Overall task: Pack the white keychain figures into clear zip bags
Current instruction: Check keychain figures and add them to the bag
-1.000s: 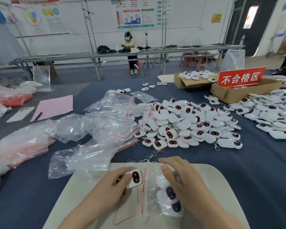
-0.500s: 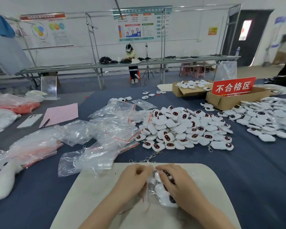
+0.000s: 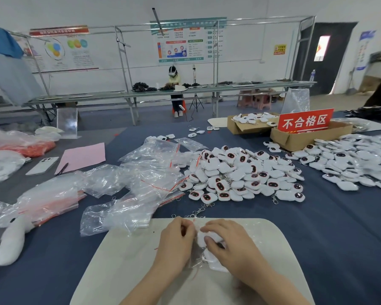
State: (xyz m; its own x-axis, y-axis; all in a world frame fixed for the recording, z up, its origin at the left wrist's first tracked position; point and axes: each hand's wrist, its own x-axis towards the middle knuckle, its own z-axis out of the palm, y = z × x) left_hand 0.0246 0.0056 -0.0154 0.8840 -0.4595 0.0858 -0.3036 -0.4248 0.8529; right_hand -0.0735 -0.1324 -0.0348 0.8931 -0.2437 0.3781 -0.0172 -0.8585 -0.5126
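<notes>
A clear zip bag [image 3: 208,256] holding white keychain figures lies on a pale mat [image 3: 128,256] at the near edge. My left hand [image 3: 176,241] pinches the bag's left edge by its red zip strip. My right hand [image 3: 227,243] grips the bag and the figures inside from the right. A big heap of loose white keychain figures [image 3: 240,175] with dark red faces sits behind the mat. Empty clear zip bags [image 3: 145,179] are strewn to the left of the heap.
A second spread of figures [image 3: 350,164] lies at the right, behind it cardboard boxes [image 3: 295,137] with a red sign [image 3: 305,122]. A phone [image 3: 42,165], a pink sheet [image 3: 81,156] and a white plush [image 3: 11,241] lie left. A person sits at a far bench.
My left hand held a single figure a second ago; now both hands have come together on the bag and the figure is out of sight. The camera has tilted up.
</notes>
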